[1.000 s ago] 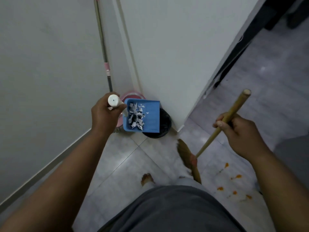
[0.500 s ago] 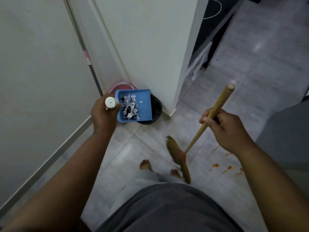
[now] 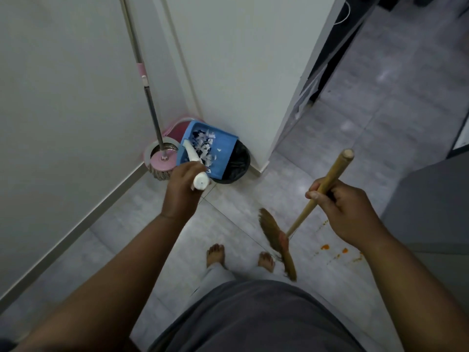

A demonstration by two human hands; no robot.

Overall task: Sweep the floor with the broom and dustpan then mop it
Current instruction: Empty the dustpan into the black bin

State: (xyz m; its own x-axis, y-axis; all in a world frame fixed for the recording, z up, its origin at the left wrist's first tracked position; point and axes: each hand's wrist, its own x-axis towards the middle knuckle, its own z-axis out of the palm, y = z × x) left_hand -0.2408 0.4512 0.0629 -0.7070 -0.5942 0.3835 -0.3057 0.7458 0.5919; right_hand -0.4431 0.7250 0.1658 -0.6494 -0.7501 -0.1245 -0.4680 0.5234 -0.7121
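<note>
Dustpan (image 3: 215,151) in left hand (image 3: 182,191), one broom (image 3: 304,214) in right hand (image 3: 347,212).

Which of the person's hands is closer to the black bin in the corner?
Left. The left hand grips the dustpan by its handle right beside the black bin, with the pan over it. The right hand holds the broom farther right, apart from the bin.

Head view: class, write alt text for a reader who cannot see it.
The person's left grip holds a blue dustpan of paper scraps over a black bin; the right grip holds a broom. A mop stands in the corner.
</note>
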